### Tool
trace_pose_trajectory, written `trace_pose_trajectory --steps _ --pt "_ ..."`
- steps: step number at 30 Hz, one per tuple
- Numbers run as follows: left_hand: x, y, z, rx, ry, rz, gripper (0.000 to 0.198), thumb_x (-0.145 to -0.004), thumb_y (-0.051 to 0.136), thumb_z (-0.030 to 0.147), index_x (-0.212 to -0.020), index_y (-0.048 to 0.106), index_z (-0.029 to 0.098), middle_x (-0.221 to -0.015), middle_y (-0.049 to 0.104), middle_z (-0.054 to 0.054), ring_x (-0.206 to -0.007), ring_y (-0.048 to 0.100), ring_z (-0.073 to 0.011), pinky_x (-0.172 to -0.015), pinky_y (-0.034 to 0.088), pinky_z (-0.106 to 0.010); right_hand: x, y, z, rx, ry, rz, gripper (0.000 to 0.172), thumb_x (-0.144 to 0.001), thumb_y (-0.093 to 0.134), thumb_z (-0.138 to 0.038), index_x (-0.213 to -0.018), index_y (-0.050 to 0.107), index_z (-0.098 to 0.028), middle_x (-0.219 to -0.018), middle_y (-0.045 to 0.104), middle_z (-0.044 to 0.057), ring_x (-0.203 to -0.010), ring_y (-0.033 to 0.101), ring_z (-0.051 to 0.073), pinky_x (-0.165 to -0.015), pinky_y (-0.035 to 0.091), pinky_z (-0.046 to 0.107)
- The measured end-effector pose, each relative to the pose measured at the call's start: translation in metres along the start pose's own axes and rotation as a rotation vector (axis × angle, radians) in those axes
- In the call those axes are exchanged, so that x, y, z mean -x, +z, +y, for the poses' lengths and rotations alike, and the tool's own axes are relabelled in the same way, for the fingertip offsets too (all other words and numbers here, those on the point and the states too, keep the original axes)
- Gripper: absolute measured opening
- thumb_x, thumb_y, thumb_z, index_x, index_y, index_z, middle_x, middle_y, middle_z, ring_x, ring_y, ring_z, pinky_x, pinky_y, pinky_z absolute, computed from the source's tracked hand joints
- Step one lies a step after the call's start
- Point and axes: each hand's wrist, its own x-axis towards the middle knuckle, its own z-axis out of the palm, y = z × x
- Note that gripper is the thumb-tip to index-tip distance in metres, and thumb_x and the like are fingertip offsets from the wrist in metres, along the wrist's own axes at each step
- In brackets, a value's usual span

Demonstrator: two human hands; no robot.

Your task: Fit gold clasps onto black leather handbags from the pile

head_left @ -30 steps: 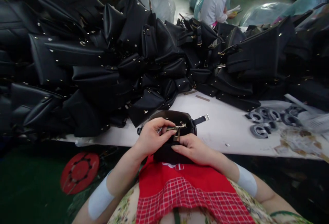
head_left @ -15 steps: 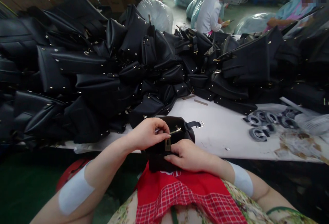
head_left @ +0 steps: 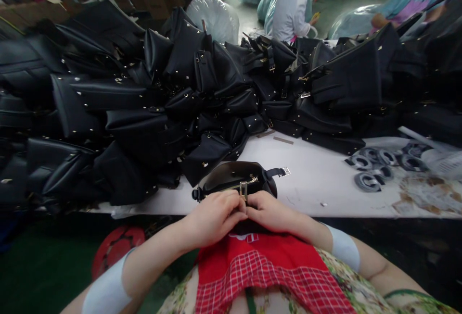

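A small black handbag (head_left: 231, 173) lies at the table's near edge, right before my body. Its zip shows on top, and a buckled strap (head_left: 277, 172) sticks out to the right. Both hands meet at the metal clasp plate (head_left: 243, 190) on the bag's near side. My left hand (head_left: 218, 215) is closed, fingertips pinched just under the plate. From the other side my right hand (head_left: 269, 212) grips the bag beside the plate, its thumb and fingers bent together. The near part of the bag is hidden behind my hands.
A heap of black bags (head_left: 144, 97) spans the back and left of the white table (head_left: 267, 155). Rolled dark strips (head_left: 368, 182) and plastic wrapping (head_left: 445, 165) lie at the right. A red stool (head_left: 115, 249) stands below left. Two people work beyond the heap.
My left hand has come down from above the clasp plate to just below it, close to my right hand. The plate now tilts up, and more of the bag's top shows.
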Motion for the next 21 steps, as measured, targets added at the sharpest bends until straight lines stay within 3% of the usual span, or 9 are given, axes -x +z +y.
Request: trace_pose_trajectory --steps 2,5,7,9,13,21 --pt "0.006 0.004 -0.003 0.126 -0.021 0.039 0.008 -0.086 0.055 0.018 -0.08 0.06 0.018 -0.082 0.063 -0.001 -0.075 0.058 -0.014 -0.069 0.044 -0.025 0.0 -0.001 0.001 -0.036 -0.012 0.005 0.027 -0.09 0.05 -0.031 -0.078 0.067 -0.014 -0.076 0.067 0.002 -0.067 0.055 0.014 -0.062 0.038 0.023" --pt "0.004 0.005 -0.014 0.194 -0.107 0.264 0.01 -0.087 0.055 0.02 -0.08 0.062 0.017 -0.08 0.063 -0.002 -0.075 0.057 -0.0138 -0.07 0.044 -0.025 0.002 -0.002 -0.004 -0.019 0.0 0.009 0.024 -0.089 0.051 -0.03 -0.083 0.067 -0.014 -0.079 0.069 0.003 -0.067 0.056 0.014 -0.062 0.039 0.024" --pt "-0.003 0.003 -0.021 0.183 -0.124 0.357 0.011 -0.086 0.059 0.024 -0.09 0.067 0.018 -0.078 0.062 -0.001 -0.073 0.057 -0.0139 -0.069 0.044 -0.025 0.003 -0.002 -0.008 0.054 -0.006 0.013 0.023 -0.088 0.052 -0.031 -0.082 0.068 -0.015 -0.079 0.069 0.003 -0.067 0.056 0.014 -0.062 0.038 0.024" --pt "-0.01 0.0 -0.025 0.161 -0.098 0.345 0.017 -0.083 0.063 0.025 -0.098 0.069 0.02 -0.076 0.061 0.0 -0.07 0.056 -0.0132 -0.066 0.044 -0.024 0.005 -0.001 -0.012 0.162 -0.026 0.024 0.022 -0.088 0.053 -0.032 -0.082 0.068 -0.016 -0.079 0.069 0.004 -0.067 0.057 0.015 -0.062 0.037 0.025" --pt "-0.018 -0.007 -0.025 0.174 -0.058 0.253 0.012 -0.08 0.067 0.025 -0.089 0.071 0.019 -0.076 0.062 -0.001 -0.07 0.057 -0.0127 -0.064 0.045 -0.023 0.006 0.001 -0.018 0.342 -0.044 0.034 0.022 -0.087 0.054 -0.034 -0.082 0.068 -0.017 -0.081 0.071 0.006 -0.069 0.059 0.017 -0.061 0.033 0.027" --pt "-0.019 -0.017 -0.019 0.21 -0.069 0.213 0.005 -0.079 0.066 0.021 -0.079 0.07 0.018 -0.077 0.065 -0.002 -0.069 0.057 -0.0124 -0.062 0.045 -0.022 0.009 0.003 -0.024 0.404 -0.055 0.019 0.026 -0.088 0.053 -0.035 -0.079 0.069 -0.016 -0.08 0.072 0.007 -0.068 0.061 0.017 -0.06 0.032 0.028"
